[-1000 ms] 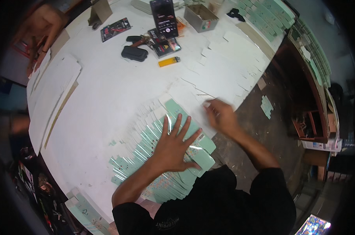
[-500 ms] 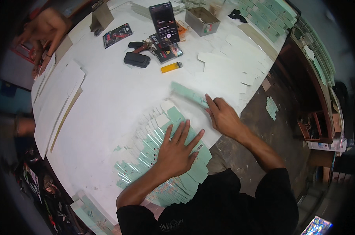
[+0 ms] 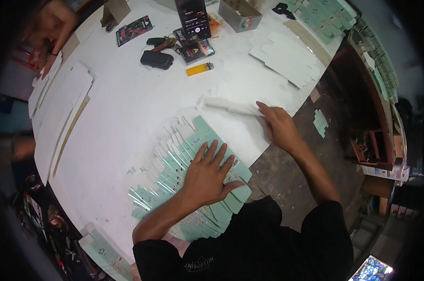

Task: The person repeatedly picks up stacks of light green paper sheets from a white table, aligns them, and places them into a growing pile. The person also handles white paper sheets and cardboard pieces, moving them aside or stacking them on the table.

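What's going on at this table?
A person's left hand lies spread on a fanned batch of printed green card blanks. Their right hand holds a single blank, pale and blurred, by one end. Farther up the white table, more blanks lie white side up, right of a yellow lighter.

We judge this a packaging workshop: broad white worktable (image 3: 113,112), flat green carton blanks (image 3: 174,164) fanned upon it, green stacks (image 3: 322,19) at its far right corner, scraps (image 3: 320,123) littering the dark floor (image 3: 287,182).
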The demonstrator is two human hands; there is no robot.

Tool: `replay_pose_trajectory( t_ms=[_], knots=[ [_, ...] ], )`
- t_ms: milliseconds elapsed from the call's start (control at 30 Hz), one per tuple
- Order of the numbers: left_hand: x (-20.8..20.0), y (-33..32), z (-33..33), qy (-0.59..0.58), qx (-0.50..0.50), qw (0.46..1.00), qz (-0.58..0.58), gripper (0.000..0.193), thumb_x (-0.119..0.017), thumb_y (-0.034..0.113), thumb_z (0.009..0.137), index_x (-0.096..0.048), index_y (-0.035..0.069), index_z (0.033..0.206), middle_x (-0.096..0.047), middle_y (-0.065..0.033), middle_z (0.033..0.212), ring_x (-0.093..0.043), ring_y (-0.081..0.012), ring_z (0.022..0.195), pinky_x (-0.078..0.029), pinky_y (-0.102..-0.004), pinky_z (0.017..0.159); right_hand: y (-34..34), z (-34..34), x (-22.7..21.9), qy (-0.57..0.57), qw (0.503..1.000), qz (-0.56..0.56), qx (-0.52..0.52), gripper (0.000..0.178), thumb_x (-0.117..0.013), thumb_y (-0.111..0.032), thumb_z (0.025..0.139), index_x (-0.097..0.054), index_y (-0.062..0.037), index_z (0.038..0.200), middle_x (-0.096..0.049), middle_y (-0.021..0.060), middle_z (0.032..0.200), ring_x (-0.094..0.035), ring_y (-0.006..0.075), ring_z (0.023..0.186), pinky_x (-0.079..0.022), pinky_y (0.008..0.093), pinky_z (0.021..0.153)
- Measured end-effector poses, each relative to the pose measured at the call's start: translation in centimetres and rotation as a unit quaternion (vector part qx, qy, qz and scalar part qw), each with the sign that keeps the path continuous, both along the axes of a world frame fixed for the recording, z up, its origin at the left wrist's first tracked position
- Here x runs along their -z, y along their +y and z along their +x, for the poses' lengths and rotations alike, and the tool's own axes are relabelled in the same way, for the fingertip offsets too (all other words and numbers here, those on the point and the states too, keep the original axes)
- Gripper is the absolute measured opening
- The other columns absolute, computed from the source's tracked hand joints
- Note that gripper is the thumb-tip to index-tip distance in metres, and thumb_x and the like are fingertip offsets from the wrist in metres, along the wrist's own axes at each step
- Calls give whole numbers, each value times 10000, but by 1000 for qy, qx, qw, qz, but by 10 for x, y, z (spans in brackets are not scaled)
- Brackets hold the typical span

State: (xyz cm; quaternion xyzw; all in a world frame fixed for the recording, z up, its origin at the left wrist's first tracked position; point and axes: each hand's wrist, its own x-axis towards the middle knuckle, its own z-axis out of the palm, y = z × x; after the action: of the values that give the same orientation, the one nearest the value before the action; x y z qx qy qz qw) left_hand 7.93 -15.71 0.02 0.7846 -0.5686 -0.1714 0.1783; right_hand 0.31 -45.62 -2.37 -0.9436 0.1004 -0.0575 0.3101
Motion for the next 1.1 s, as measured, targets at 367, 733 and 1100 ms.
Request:
replay_pose_trajectory(
  t_ms=[367, 733, 1100],
  knots=[
    [6, 4, 2, -84, -68, 993, -54, 546, -686, 423, 959, -689, 72, 1377, -518, -325, 1505, -436, -547, 1434, -319, -604, 1207, 47, 15, 10, -72, 969, -228, -57, 544, -754, -264, 939, -614, 77, 1340, -589, 173, 1040, -573, 321, 983, -477, 415, 788],
    [8, 8, 4, -91, -52, 994, -44, 457, -658, 358, 980, -723, 94, 1346, -481, -325, 1548, -383, -522, 1489, -242, -602, 1248, 56, 19, 7, -67, 969, -232, -52, 447, -714, -214, 955, -632, 12, 1333, -594, 169, 980, -606, 326, 928, -531, 436, 745],
    [1, 5, 6, -106, 24, 994, 22, 971, -799, 340, 771, -400, 148, 1634, -287, -319, 1669, -192, -531, 1574, -92, -742, 1235, 94, 6, 9, 84, 966, 237, -61, 177, -615, -135, 1023, -652, 24, 1093, -674, 261, 880, -659, 422, 788, -529, 480, 748]
  ],
)
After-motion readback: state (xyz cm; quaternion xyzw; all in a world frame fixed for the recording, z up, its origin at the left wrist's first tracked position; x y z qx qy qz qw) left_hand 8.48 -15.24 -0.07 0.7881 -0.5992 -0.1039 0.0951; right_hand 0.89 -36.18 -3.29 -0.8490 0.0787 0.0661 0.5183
